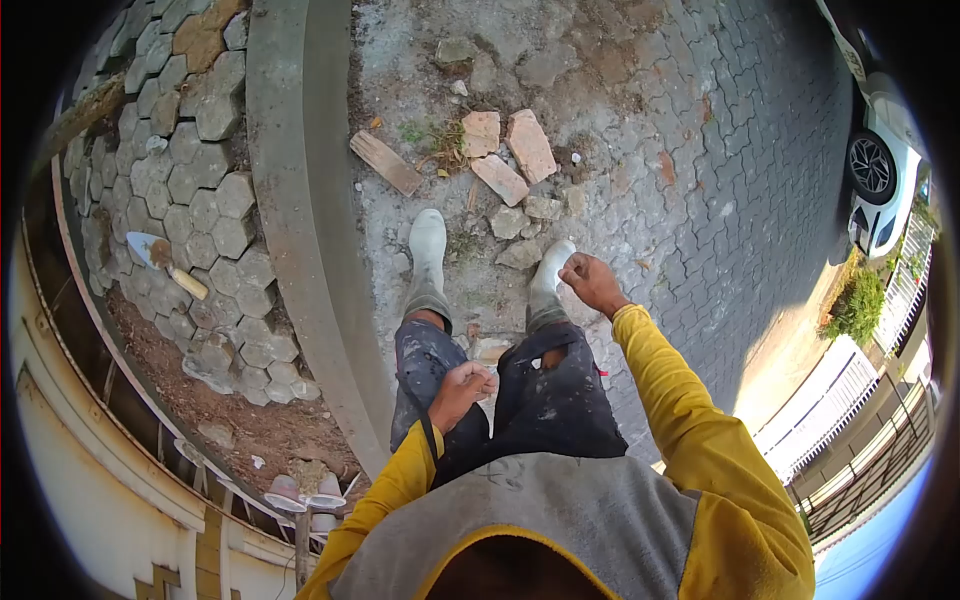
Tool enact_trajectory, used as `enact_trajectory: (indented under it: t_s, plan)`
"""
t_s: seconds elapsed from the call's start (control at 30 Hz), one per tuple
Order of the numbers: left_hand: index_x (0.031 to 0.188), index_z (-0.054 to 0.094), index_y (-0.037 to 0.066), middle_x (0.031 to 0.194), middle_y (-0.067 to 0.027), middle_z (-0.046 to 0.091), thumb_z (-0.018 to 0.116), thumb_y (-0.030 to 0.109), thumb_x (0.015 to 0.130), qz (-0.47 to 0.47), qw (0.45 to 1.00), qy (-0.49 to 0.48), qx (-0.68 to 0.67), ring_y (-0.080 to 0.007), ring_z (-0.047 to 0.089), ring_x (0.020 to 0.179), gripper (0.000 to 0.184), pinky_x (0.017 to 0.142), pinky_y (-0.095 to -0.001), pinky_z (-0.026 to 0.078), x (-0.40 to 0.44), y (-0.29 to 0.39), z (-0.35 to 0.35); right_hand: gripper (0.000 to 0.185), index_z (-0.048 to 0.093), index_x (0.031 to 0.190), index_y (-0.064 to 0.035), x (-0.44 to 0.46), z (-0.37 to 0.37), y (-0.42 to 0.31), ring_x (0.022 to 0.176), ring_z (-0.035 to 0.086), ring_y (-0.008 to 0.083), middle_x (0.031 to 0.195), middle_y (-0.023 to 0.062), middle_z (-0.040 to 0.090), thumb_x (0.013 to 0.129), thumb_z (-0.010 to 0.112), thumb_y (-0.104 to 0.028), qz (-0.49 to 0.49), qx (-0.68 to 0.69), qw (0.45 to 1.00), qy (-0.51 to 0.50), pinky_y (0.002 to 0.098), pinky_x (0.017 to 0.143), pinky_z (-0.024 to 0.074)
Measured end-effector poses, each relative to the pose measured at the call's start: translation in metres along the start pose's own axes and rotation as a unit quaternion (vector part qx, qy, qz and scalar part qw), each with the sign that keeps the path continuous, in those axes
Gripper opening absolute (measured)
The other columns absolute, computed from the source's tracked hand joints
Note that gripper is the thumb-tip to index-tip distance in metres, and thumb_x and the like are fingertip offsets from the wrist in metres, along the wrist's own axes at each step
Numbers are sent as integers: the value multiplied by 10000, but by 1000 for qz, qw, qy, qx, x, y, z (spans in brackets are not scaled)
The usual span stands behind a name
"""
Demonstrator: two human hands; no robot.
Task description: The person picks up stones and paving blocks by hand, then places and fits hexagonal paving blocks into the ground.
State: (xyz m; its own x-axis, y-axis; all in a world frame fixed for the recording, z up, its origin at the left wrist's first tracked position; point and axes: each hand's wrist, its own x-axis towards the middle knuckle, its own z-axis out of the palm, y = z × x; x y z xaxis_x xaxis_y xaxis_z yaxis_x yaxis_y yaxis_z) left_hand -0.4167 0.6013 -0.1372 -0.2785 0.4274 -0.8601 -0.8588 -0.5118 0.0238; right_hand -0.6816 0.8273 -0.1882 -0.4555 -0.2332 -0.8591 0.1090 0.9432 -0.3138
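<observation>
My left hand is in front of my left thigh, its fingers curled together; what they hold, if anything, is too small to tell. A dark strap hangs by that wrist. Out over my right boot is my right hand, with thumb and fingers pinched together and nothing clearly visible between them. My left boot stands on the dusty ground. Beyond the boots lie broken reddish bricks, a piece of wood and several grey stones.
A concrete curb runs along the left. Past it are hexagonal pavers, with a trowel lying on them, and reddish soil. Interlocking paving and a parked white car are at the right.
</observation>
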Motion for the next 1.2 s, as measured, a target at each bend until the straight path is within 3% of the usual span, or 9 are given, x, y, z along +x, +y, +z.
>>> enact_trajectory:
  t_s: [0.17,0.27,0.4,0.5,0.63,0.73,0.9,0.97,1.2]
  plan:
    - [1075,596,30,1035,-79,662,532,198,1026,47,997,55,-18,-161,643,958,186,910,-317,516,40,5,7,333,665,1047,-82,97,6,59,938,681,349,952,156,710,859,706,-353,52,-90,993,-48,440,823,523]
    - [1076,596,14,1036,-97,673,544,202,1031,65,994,81,-28,-168,647,973,200,911,-317,509,67,8,12,534,553,1321,-147,148,30,84,1196,616,337,1307,156,621,836,723,-295,77,-215,972,-47,487,1025,464]
    - [1097,601,10,1068,-104,681,540,220,1036,73,986,139,-56,-168,646,997,227,935,-323,495,101,9,20,808,398,1449,-139,216,76,128,1307,524,356,1432,133,523,768,805,-291,-66,-401,903,141,547,1153,297]
    - [1112,603,16,1078,-103,682,522,228,1041,50,981,180,-47,-177,656,1010,238,964,-340,498,115,2,30,611,471,1362,-113,255,98,152,1180,602,310,1294,131,599,791,690,-112,-182,-378,884,206,503,1151,304]
    - [1107,607,32,1082,-106,688,507,205,1043,33,980,174,-94,-180,663,1003,209,974,-353,506,128,-6,43,456,505,1198,-107,286,104,167,1057,640,306,1098,108,634,780,684,-79,-179,-351,917,63,452,1003,444]
    - [1102,616,45,1073,-89,693,528,228,1038,38,978,189,-75,-158,665,991,212,948,-328,509,144,-10,49,527,503,1198,-76,276,91,167,1043,655,352,1059,164,658,743,750,-171,-177,-215,958,73,456,866,528]
    - [1130,625,60,1086,-65,700,535,249,1041,56,976,208,-18,-150,664,976,227,915,-290,498,190,-18,45,825,509,1303,43,213,47,166,1060,674,371,1126,224,693,660,869,-328,-37,-44,994,91,443,937,523]
    - [1219,593,58,1159,-79,682,506,279,1056,74,978,197,-9,-170,641,1075,289,957,-314,482,212,-11,45,855,544,1282,81,184,39,180,1021,681,285,1130,190,692,643,903,-358,-14,294,956,-11,386,945,515]
    - [1451,431,26,1438,-125,516,598,479,990,108,975,99,-165,-211,535,1277,667,1089,-339,390,239,36,74,953,523,1306,93,72,51,150,1045,660,277,1154,201,665,641,911,-470,-48,436,896,-65,372,969,496]
